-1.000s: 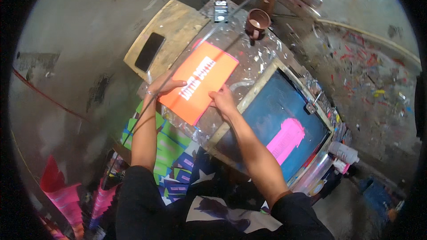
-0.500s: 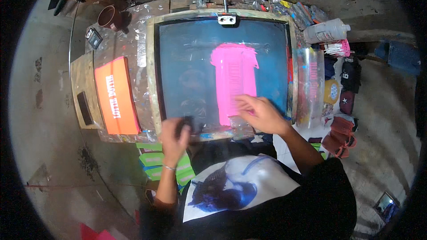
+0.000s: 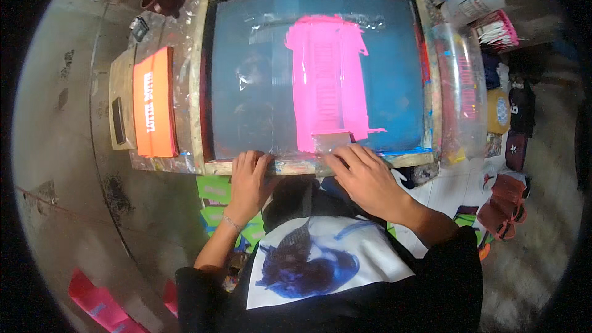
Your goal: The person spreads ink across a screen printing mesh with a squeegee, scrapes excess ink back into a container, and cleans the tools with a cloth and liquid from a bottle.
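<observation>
The left hand bends its fingers over the screen frame at 6 o'clock; I cannot tell whether they clench it. The right hand's fingers meet a greyish flat piece, grasp unclear, with the pink ink at their 12 o'clock.

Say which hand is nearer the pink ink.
The right hand, at the near end of the pink ink; the left hand is farther left, at the frame.
</observation>
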The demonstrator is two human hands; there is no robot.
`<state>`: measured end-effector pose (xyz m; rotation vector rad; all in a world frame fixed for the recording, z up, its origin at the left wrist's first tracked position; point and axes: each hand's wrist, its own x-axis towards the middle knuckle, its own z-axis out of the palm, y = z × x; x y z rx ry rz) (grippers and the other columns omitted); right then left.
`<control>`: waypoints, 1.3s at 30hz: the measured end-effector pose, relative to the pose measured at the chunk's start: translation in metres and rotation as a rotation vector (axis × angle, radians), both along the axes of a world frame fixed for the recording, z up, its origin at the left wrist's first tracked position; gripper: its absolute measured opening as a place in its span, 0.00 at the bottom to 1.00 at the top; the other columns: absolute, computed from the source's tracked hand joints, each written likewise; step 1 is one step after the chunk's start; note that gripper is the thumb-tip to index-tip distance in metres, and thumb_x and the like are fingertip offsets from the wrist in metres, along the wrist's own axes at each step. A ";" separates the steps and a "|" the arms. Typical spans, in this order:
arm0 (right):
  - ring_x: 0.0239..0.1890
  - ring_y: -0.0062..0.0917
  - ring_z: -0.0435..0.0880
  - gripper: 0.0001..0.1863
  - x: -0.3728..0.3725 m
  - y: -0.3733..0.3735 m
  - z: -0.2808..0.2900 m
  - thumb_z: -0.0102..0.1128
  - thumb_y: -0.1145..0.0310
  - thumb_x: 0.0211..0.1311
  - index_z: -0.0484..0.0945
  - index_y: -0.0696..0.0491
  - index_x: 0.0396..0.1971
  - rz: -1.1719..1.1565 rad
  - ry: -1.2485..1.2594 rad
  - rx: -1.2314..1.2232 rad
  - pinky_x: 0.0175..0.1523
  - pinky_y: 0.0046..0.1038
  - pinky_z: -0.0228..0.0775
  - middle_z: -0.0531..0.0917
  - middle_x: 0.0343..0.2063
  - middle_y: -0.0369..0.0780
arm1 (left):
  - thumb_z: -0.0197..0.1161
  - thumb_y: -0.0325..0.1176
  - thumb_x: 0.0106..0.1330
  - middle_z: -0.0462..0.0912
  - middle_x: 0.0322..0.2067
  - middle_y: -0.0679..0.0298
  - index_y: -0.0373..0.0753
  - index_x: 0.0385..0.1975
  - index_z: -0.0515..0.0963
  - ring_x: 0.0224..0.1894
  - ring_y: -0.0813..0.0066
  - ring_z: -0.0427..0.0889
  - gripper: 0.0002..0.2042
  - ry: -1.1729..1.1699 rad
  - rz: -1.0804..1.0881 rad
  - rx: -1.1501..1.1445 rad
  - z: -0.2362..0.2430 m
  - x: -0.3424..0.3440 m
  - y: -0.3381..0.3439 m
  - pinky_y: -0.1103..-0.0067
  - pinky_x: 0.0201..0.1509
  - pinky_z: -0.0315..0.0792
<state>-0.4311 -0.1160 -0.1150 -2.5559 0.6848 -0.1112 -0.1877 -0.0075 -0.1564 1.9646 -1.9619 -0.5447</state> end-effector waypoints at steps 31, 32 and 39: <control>0.41 0.49 0.80 0.17 0.034 -0.219 -0.015 0.60 0.75 0.48 0.74 0.56 0.41 -0.405 -0.180 -0.109 0.45 0.42 0.72 0.82 0.34 0.52 | 0.74 0.33 0.42 0.72 0.32 0.60 0.37 0.39 0.77 0.37 0.60 0.70 0.22 0.103 -0.009 -0.178 0.002 -0.002 0.008 0.68 0.41 0.62; 0.43 0.50 0.79 0.19 0.023 -0.218 -0.009 0.61 0.75 0.47 0.73 0.56 0.43 -0.488 -0.174 -0.071 0.46 0.43 0.71 0.81 0.36 0.54 | 0.74 0.33 0.41 0.72 0.32 0.60 0.38 0.40 0.77 0.37 0.61 0.70 0.22 0.074 -0.021 -0.166 0.008 -0.006 0.003 0.69 0.41 0.62; 0.44 0.54 0.78 0.19 0.076 -0.226 -0.029 0.58 0.73 0.50 0.71 0.58 0.45 -0.556 -0.035 -0.096 0.49 0.48 0.68 0.80 0.37 0.57 | 0.75 0.32 0.41 0.71 0.31 0.62 0.38 0.39 0.78 0.36 0.63 0.70 0.22 0.071 0.035 -0.147 0.008 0.004 0.012 0.71 0.40 0.61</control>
